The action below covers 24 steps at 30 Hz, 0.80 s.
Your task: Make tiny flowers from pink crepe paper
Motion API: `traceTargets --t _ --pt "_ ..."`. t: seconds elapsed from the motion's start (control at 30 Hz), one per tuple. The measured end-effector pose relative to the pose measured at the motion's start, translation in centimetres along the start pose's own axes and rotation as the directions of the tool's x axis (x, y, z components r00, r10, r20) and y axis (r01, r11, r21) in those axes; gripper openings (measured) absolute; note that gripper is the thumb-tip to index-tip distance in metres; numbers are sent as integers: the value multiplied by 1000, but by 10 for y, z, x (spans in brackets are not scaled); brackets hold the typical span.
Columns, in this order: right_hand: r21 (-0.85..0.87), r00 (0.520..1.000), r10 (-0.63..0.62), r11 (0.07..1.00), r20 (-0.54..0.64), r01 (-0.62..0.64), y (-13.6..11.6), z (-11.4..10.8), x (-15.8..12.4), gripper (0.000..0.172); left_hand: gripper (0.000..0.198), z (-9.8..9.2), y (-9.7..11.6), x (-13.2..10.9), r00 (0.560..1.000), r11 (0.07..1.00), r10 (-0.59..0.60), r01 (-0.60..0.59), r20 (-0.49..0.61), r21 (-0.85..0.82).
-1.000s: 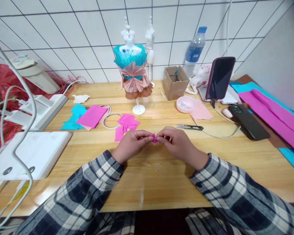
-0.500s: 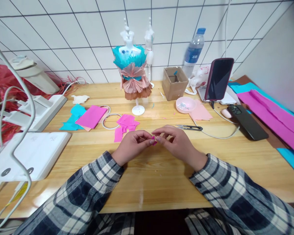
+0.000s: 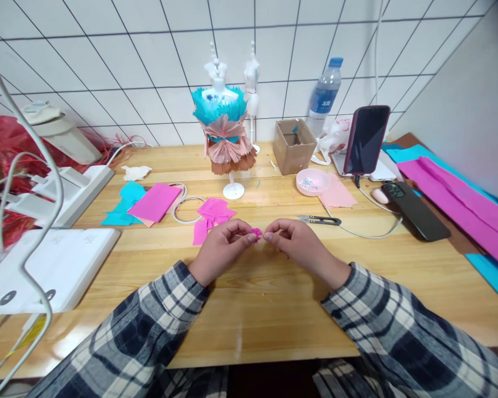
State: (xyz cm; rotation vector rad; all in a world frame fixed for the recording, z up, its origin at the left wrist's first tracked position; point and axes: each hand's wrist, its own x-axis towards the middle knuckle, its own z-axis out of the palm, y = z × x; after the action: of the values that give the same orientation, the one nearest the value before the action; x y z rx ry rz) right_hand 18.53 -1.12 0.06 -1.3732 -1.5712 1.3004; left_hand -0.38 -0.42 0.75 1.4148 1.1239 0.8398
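Between the thumb and forefinger of my left hand [image 3: 226, 246] is a small ruffled piece of magenta crepe paper [image 3: 256, 235]. Just to its right, my right hand [image 3: 296, 243] has its thumb and forefinger pinched together; whether anything thin is between them is hidden. A narrow gap separates those fingertips from the ruffled paper. Cut magenta paper pieces [image 3: 213, 209] lie loose beyond my left hand. Thread snips [image 3: 319, 220] rest on the table beyond my right hand. Farther back stands a small dress form [image 3: 219, 127] in a teal, peach and brown paper dress.
Behind are a cardboard box [image 3: 294, 149], a pink dish of beads [image 3: 312, 182], a water bottle [image 3: 326, 97] and a propped phone [image 3: 366, 141]. Another phone [image 3: 415, 210] and paper strips [image 3: 460, 204] lie right. Cables and a white power strip [image 3: 78, 193] crowd the left.
My right fingertips have come away from the magenta paper, which now shows more of its ruffled edge in my left fingers. The view has tilted slightly upward.
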Motion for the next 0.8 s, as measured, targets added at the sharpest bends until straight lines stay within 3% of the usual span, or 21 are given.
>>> traceTargets --t 0.13,0.23,0.4,0.67,0.8 --pt "12 997 -55 998 -57 55 -1 -1 0 23 25 0 -2 0 996 998 -45 49 79 -50" --pt "-34 995 -98 995 -29 97 0 0 0 19 24 1 -3 -1 993 999 -41 45 115 -29" --pt "-51 994 -110 992 19 111 2 1 1 17 23 2 -2 0 995 1000 -24 22 99 22" --pt "-103 984 -157 984 -79 149 1 -1 0 15 26 2 -2 2 994 991 -35 21 99 131" --pt "-143 978 -199 972 -62 189 1 2 0 14 24 3 0 1 994 988 -37 21 103 152"
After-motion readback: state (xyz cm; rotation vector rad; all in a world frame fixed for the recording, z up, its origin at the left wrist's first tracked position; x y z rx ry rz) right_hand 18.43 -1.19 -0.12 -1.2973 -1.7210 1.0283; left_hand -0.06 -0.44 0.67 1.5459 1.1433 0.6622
